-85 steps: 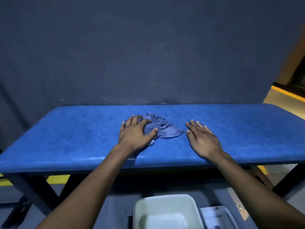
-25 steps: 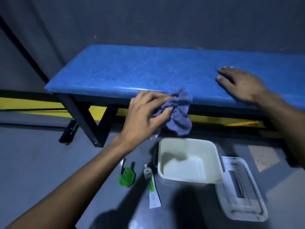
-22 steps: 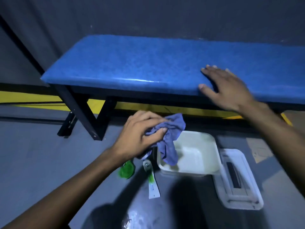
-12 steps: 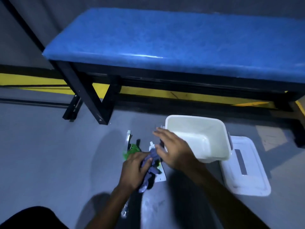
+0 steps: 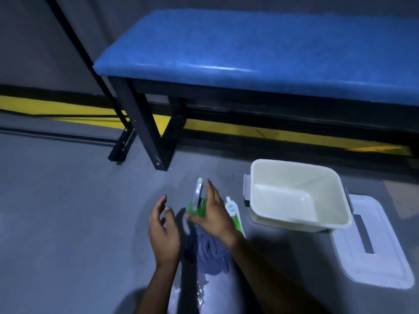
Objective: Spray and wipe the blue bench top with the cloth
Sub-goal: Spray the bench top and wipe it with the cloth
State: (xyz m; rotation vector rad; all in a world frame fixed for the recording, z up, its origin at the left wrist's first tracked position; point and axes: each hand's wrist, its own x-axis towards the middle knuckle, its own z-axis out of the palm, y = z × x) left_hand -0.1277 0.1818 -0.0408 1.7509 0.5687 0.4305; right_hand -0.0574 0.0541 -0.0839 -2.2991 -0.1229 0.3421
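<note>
The blue bench top point(image 5: 260, 48) stands up ahead on black legs, with nothing on it. On the grey floor below me lies the crumpled blue-grey cloth point(image 5: 208, 250), between my two forearms. My left hand point(image 5: 163, 232) hovers just left of the cloth, fingers spread, holding nothing. My right hand point(image 5: 215, 214) stretches flat over the green spray bottle point(image 5: 196, 206), whose white trigger head points toward the bench. The fingers are straight and not curled around the bottle.
A green-and-white tube point(image 5: 234, 215) lies just right of my right hand. A white plastic tub point(image 5: 294, 165) sits on the floor to the right, its flat lid point(image 5: 371, 245) beside it. A black bench leg point(image 5: 147, 132) and yellow floor stripe point(image 5: 68, 109) are ahead.
I lowered the cloth from the bench edge to the floor and my left hand let it go. My right hand left the bench top and came down over the spray bottle.
</note>
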